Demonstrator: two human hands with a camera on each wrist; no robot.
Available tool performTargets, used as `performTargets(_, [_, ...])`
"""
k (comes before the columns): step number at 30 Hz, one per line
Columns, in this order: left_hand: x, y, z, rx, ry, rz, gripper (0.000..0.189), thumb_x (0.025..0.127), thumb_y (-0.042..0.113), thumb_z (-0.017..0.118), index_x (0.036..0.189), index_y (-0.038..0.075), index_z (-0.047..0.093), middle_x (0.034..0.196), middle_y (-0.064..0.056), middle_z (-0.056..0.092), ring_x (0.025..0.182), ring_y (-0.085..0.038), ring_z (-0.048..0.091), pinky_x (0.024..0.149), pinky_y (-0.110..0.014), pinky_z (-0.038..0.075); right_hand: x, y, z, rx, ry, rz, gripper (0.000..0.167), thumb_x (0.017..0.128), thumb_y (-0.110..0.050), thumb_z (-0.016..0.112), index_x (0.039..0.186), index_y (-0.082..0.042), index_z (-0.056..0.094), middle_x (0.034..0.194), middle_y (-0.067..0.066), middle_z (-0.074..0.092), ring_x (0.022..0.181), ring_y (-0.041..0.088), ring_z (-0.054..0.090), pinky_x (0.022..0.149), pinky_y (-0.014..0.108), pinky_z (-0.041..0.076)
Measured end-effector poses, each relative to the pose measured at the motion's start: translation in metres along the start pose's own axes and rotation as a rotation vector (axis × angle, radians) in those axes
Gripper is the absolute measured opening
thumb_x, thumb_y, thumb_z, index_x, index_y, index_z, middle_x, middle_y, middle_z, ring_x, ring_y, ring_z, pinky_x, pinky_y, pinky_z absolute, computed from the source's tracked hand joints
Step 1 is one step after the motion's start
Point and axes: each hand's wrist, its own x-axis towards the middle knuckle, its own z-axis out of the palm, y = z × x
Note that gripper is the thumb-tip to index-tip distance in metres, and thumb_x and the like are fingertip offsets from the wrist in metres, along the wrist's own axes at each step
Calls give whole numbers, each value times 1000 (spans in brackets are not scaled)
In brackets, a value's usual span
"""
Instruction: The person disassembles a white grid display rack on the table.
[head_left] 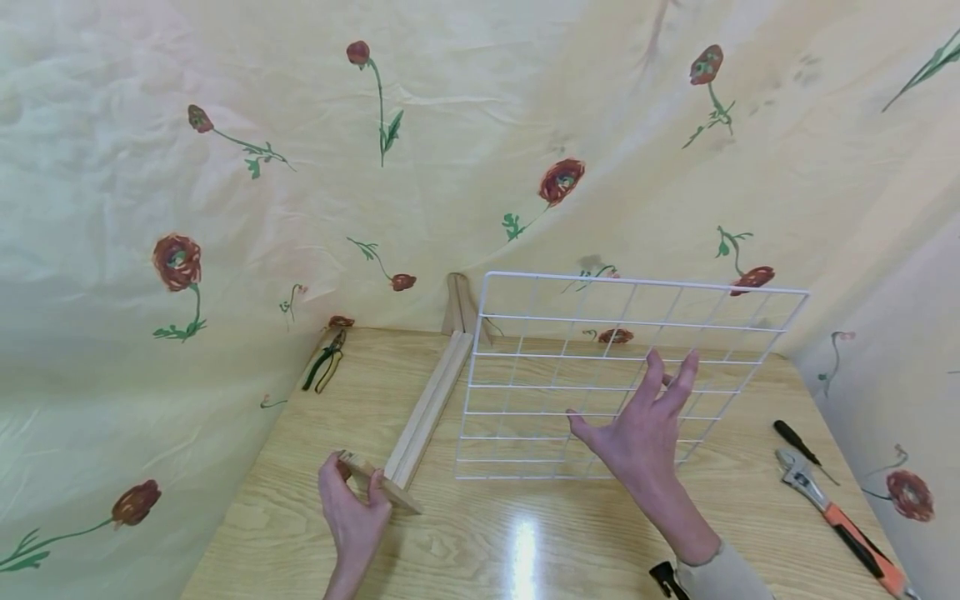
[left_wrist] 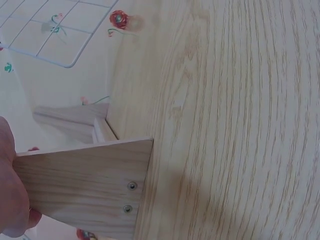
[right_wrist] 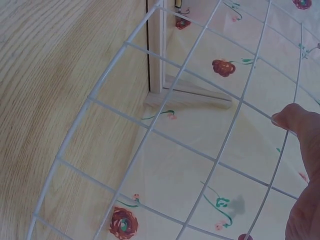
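My left hand (head_left: 352, 508) grips the near end board (head_left: 401, 497) of a wooden stand, a tapered piece with two metal screw heads (left_wrist: 132, 185) in its face. A long wooden rail (head_left: 431, 408) runs from it to a matching far end board (head_left: 456, 304) by the cloth. With spread fingers, my right hand (head_left: 645, 425) holds a white wire grid panel (head_left: 645, 283) upright and tilted, right of the rail. In the right wrist view, the thumb (right_wrist: 290, 116) lies on a wire of the panel.
Pliers (head_left: 326, 362) lie at the table's back left. On the right are a screwdriver (head_left: 798, 442) and an adjustable wrench (head_left: 832, 517) with an orange handle. A black object (head_left: 666, 577) sits by the right sleeve. Flowered cloth (head_left: 450, 167) hangs behind the wooden table (head_left: 465, 550).
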Motion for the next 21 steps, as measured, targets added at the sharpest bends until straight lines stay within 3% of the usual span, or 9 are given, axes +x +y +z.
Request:
performTargets(8, [-2, 4, 3, -3, -20, -32, 71, 66, -17, 76, 127, -12, 42, 106, -24, 52, 95, -39, 53, 79, -57, 48, -1, -1, 0, 5, 5, 5, 133, 43, -27, 99, 145, 9, 22, 153, 37, -4, 109, 57, 42, 43, 58, 51])
performTargets(15, [-5, 7, 5, -12, -28, -48, 71, 66, -17, 77, 127, -12, 42, 107, -25, 51, 95, -39, 53, 80, -59, 49, -1, -1, 1, 0, 5, -17, 132, 43, -27, 100, 144, 10, 23, 153, 36, -4, 109, 58, 42, 41, 55, 52])
performTargets(21, [-7, 10, 8, -9, -19, -40, 70, 65, -16, 77, 126, -12, 43, 106, -24, 51, 94, -37, 52, 79, -57, 48, -2, -1, -1, 0, -43, 17, 131, 45, -29, 99, 144, 8, 21, 154, 35, -7, 110, 56, 41, 42, 55, 52])
